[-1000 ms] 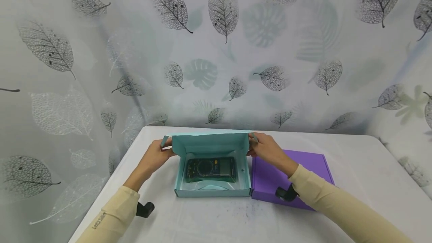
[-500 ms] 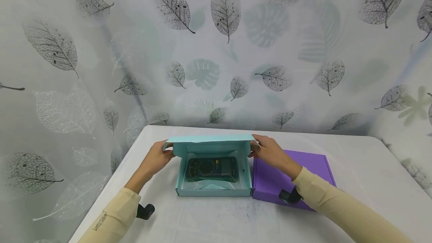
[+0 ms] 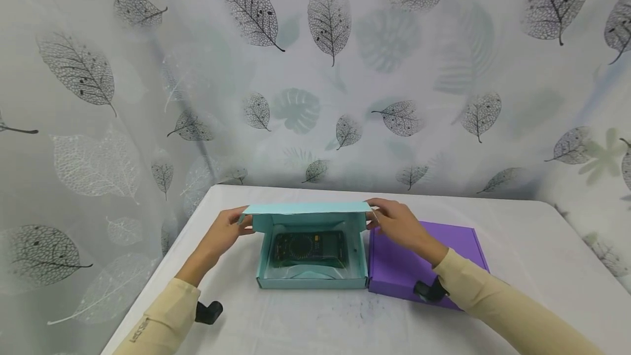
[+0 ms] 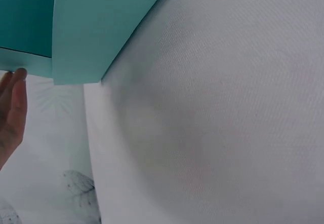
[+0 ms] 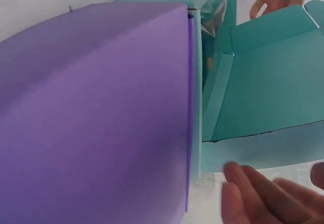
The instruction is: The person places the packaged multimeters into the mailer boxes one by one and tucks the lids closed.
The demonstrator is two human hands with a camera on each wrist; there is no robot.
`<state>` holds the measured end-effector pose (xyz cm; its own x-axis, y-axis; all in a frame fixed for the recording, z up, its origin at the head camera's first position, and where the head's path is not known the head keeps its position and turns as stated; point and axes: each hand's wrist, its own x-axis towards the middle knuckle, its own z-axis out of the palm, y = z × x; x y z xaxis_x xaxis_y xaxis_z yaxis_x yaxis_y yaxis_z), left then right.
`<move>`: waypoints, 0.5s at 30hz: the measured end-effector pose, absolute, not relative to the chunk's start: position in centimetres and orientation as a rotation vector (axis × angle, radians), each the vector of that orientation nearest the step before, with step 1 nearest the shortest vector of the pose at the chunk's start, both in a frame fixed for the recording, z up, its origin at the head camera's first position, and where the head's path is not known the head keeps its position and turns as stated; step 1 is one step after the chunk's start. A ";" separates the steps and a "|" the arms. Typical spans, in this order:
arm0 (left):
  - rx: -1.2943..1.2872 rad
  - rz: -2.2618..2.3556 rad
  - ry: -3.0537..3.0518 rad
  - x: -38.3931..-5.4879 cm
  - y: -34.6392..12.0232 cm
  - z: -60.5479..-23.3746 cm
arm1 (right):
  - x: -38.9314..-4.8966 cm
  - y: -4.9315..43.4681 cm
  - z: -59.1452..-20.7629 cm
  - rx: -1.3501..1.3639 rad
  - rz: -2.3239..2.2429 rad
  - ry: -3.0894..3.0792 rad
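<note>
A teal cardboard box (image 3: 313,282) stands at the table's middle, its lid (image 3: 308,209) raised at the back with the front flap folded forward. Inside it lies a black digital multimeter (image 3: 309,248) in clear plastic. My left hand (image 3: 224,233) touches the lid's left side flap (image 4: 30,64), its visible fingers fairly straight in the left wrist view. At the right end of the lid, my right hand (image 3: 399,224) has its loosely bent fingers (image 5: 263,193) against the outside of the side flap. Parts of both hands are hidden behind the flaps.
A closed purple box (image 3: 394,267) lies directly against the teal box's right side, under my right forearm. White cloth covers the table (image 3: 315,322). A leaf-patterned curtain (image 3: 296,70) hangs behind the table's back edge.
The teal lid has tipped forward and down, so its top now shows as a strip. Both hands have moved slightly with it. The multimeter and the purple box stay in place.
</note>
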<state>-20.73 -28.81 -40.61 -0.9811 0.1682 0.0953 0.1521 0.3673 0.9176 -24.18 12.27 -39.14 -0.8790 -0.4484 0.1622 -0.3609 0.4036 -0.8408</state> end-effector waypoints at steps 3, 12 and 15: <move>0.314 1.857 2.532 -20.6 -29.0 -40.4 | -24.1 12.4 -38.8 -0.706 -1.549 2.618; 0.401 1.989 2.656 -19.3 -29.4 -38.8 | -23.7 12.4 -37.6 -0.713 -1.607 2.588; 0.427 1.959 2.688 -18.8 -29.2 -38.3 | -23.5 12.4 -37.4 -0.704 -1.612 2.569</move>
<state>-18.78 -29.16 -38.31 -0.9456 0.0794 0.3156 0.3247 0.2928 0.8993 -23.53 12.45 -37.44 -0.8974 -0.3873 0.2115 -0.3589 0.3617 -0.8605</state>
